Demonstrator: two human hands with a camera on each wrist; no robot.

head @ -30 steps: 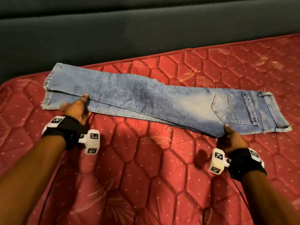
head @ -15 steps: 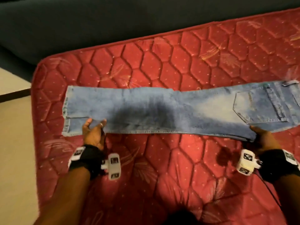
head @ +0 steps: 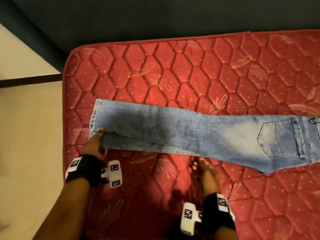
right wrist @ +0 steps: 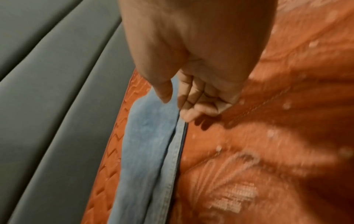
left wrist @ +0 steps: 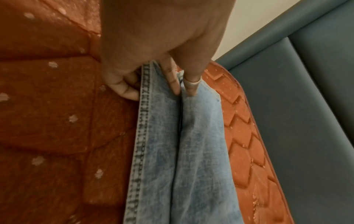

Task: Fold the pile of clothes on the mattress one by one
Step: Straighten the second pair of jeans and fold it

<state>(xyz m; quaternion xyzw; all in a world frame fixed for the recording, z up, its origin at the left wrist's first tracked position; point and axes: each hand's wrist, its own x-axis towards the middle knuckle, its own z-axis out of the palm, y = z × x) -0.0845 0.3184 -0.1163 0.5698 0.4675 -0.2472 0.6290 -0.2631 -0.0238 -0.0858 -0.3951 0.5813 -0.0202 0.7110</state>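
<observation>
We are working on a pair of light blue jeans (head: 181, 134) that is lying flat on the red quilted mattress (head: 190, 70), folded lengthwise with one leg over the other. The leg hems are lying close to the mattress's left edge, and the waist end, with its back pocket (head: 280, 137) facing up, is running out of the head view towards the right. Along the mattress's far edge a dark padded panel (head: 155, 18) is standing, and cream floor (head: 26, 135) is showing beyond the left edge.

Our left hand (head: 94, 144) is gripping the hem end at the jeans' near left corner: in the left wrist view the fingers (left wrist: 173, 78) are curling into the denim layers, one finger wearing a ring and pushing in between two layers, the thumb tucking against the stitched seam edge.

Our right hand (head: 202, 168) is hovering just beside the jeans' near edge, about midway along the leg. It is blurred in the head view; in the right wrist view its fingers (right wrist: 191, 97) are hanging loosely curled, close together, and holding nothing, with the fingertips just off the denim's stitched edge
</observation>
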